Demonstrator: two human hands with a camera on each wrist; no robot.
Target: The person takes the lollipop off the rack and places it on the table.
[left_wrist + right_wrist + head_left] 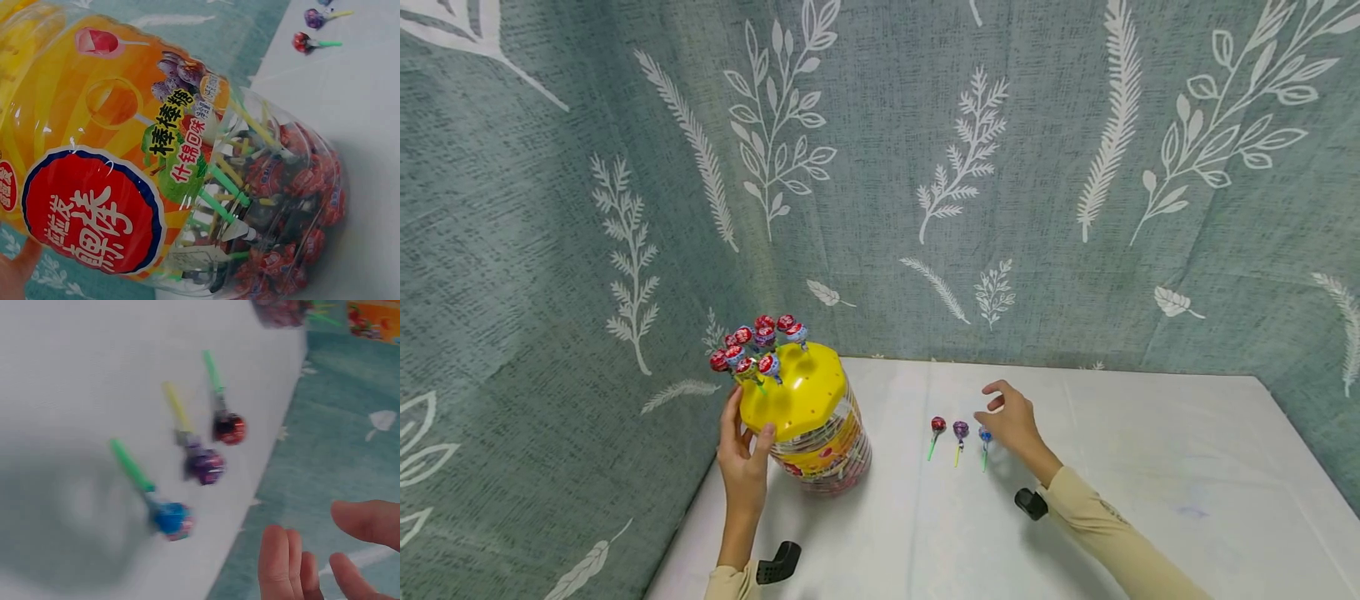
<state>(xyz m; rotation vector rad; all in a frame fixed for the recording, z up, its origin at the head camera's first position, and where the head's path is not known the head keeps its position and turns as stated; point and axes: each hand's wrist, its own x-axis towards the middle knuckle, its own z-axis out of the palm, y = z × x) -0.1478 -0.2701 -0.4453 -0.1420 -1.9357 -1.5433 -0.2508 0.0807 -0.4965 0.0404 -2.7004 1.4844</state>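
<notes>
A clear plastic lollipop jar (112, 119) with an orange printed label leans on the table at the left. My left hand (745, 467) grips its yellow lid (808, 383), thumb at the front edge and fingers round the left side. Several wrapped lollipops (765, 336) stand upright in holes in the lid. My right hand (1017, 427) hovers beside a blue lollipop (172, 519), fingers spread and holding nothing. To the left of that one lie a purple lollipop (960, 430) and a red lollipop (937, 424), all with heads toward the back.
More lollipops (294, 187) fill the bottom of the jar. A white cloth covers the table (1135, 467). Behind and to the left hangs a green leaf-patterned curtain (880, 167). Each wrist carries a black camera (1031, 503).
</notes>
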